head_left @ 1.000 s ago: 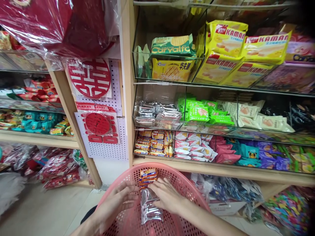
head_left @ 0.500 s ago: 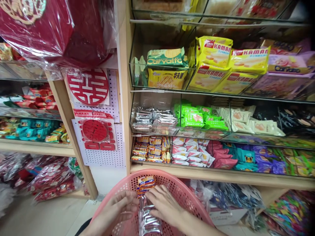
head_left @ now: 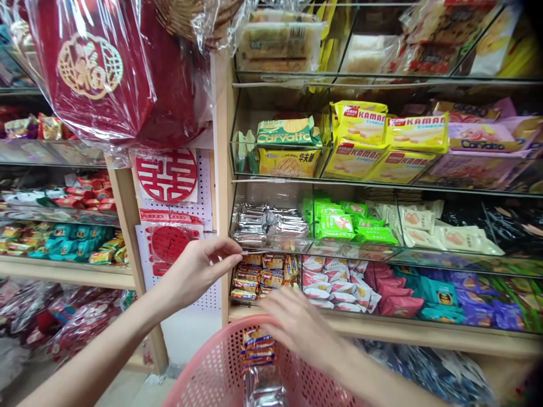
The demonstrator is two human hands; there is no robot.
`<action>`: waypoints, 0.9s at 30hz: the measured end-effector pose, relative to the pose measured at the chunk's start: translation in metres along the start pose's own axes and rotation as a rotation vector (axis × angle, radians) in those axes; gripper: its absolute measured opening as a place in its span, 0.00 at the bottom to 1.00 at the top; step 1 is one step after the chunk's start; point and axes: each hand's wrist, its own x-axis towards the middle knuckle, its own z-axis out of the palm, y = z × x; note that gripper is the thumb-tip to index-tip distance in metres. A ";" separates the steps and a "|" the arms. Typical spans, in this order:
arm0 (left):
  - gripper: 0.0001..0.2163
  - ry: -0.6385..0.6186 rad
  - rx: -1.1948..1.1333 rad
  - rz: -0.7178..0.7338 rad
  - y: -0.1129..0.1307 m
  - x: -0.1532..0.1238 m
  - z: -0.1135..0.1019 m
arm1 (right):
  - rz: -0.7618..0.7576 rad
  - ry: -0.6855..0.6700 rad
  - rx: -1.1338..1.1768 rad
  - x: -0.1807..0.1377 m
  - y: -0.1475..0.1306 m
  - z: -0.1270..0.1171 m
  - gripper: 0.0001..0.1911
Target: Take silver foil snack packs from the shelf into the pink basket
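Left hand (head_left: 197,268) lifting out of pink basket (head_left: 220,367), open fingers touching silver-packet bin (head_left: 271,226). Right hand (head_left: 299,328) rising too, open, empty, blurred. Silver packet (head_left: 265,390) and orange packs (head_left: 257,346) now lying released in basket.

yellow packs (head_left: 360,121): KAMAN | green pack (head_left: 288,131): Carvalfo | pink pack (head_left: 479,138): Carvalfo

Snack packets in a pink basket, more in the shelf bin

A pink perforated plastic basket (head_left: 220,367) sat low in front of the shelf, holding a stack of orange-and-blue snack packets (head_left: 257,347) above a shiny silver foil packet (head_left: 265,390), both lying flat. Matching orange packets (head_left: 263,271) lay piled in a clear shelf bin, under a bin of heaped silver packets (head_left: 271,223).
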 end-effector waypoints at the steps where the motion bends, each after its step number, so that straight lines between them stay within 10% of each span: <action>1: 0.09 -0.007 -0.007 -0.006 -0.002 0.000 0.003 | -0.021 0.032 -0.056 0.016 0.003 -0.021 0.11; 8: 0.11 -0.057 -0.027 -0.073 -0.030 -0.009 0.016 | 0.019 0.011 -0.379 0.116 0.038 -0.106 0.07; 27: 0.11 -0.058 -0.115 -0.176 -0.068 -0.030 -0.001 | 0.145 -0.473 -0.417 0.191 0.062 -0.091 0.13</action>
